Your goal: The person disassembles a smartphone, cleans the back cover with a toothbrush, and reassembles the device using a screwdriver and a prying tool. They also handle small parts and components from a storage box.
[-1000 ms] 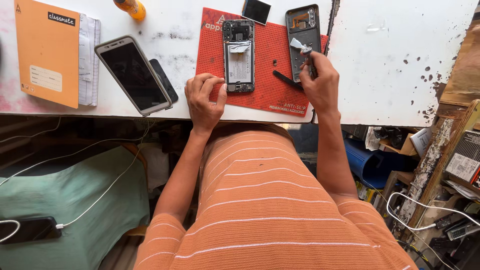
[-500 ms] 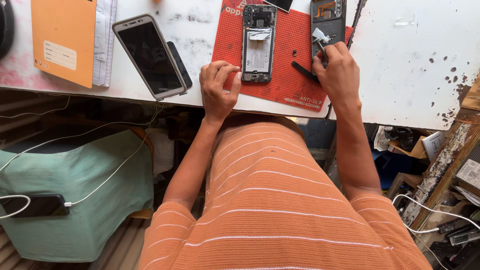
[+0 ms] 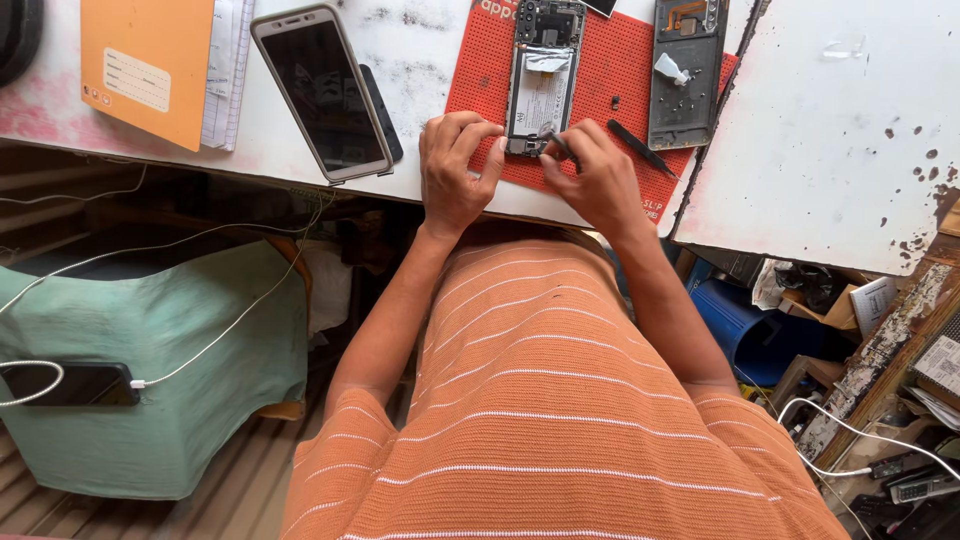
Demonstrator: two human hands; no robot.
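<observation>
Now both hands meet at the near end of the opened phone [image 3: 543,85], which lies on the red mat [image 3: 610,110]. The right hand [image 3: 592,180] has come across from the separate back cover [image 3: 686,72], where it was a second ago, and its fingers pinch a thin dark tool [image 3: 558,146] with the tip at the phone's bottom edge. Just left of that tip, the left hand [image 3: 452,170] curls its fingers against the phone's lower corner, steadying it. So work has shifted from the cover to the phone body. Beyond the right fingers a black stylus-like tool [image 3: 640,148] lies free.
</observation>
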